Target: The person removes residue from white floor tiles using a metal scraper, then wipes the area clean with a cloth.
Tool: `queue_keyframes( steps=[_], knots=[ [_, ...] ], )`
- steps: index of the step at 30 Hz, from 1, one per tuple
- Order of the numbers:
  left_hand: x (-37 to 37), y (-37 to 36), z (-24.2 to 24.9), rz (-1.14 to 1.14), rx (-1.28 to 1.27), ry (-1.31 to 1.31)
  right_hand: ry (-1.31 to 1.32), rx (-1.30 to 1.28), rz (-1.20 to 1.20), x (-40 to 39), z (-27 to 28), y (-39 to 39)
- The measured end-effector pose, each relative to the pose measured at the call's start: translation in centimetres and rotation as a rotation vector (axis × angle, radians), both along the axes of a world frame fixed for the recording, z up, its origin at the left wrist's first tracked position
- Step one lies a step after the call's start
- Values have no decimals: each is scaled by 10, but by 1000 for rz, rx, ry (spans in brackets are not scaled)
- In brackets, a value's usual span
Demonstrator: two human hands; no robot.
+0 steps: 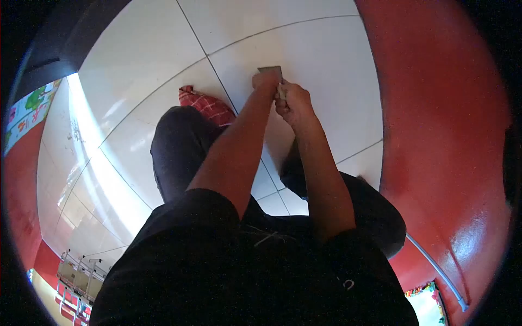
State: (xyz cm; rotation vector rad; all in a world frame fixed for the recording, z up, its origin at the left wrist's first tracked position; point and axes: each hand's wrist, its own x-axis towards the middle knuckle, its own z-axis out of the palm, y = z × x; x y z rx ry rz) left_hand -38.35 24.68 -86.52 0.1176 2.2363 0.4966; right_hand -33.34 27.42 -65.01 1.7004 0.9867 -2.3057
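Note:
Both of my arms reach forward and meet over the white tiled floor [326, 60]. A scraper [274, 70] with a flat, dark grey blade shows just beyond my fingers, its wide edge facing away from me. My right hand [295, 102] is closed around its handle, which is mostly hidden in the fist. Up against the blade, my left hand [265, 81] is closed on the tool too, with its fingertips partly hidden. Left of my forearms lies a red checked cloth [209, 106], crumpled on the tiles beside my knee.
A glossy red wall [440, 108] rises close on the right, with a grey pipe [439, 269] along its lower part. Metal-framed furniture [79, 280] stands at the lower left. A colourful poster [30, 111] hangs at the far left.

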Motion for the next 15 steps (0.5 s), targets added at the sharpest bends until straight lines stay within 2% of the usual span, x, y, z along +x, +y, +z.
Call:
queue_keyframes(
  steps=[1, 3, 5, 7, 8, 10, 11, 12, 13, 14, 15],
  knots=[
    [-1, 10, -23, -98, -70, 61, 9, 1, 18, 2, -7, 4],
    [-16, 23, -22, -282, -107, 124, 32, 28, 60, -3, -24, 18],
    [-65, 22, 30, -440, -32, 142, 82, 42, 65, -36, -40, 33],
    [-91, 33, 61, -471, 18, 134, 105, 30, 53, -51, -42, 40],
    [-85, 25, 82, -632, -42, 126, 101, 49, 74, -44, -41, 36],
    [-39, 5, 48, -605, 71, 120, 63, 135, 115, -1, -41, 18],
    [4, 7, -1, -465, 50, 158, 34, 189, 122, 28, -40, 7],
    [25, 8, 25, -617, -78, -74, 15, 270, 156, 60, -48, 0],
    [33, 16, 38, -636, -62, -37, 54, 443, 274, 95, -67, 0],
    [41, 24, 50, -653, -44, 0, 148, 767, 488, 122, -108, 17],
    [54, 34, 59, -678, -22, 31, 164, 902, 548, 140, -127, 30]
  ],
)
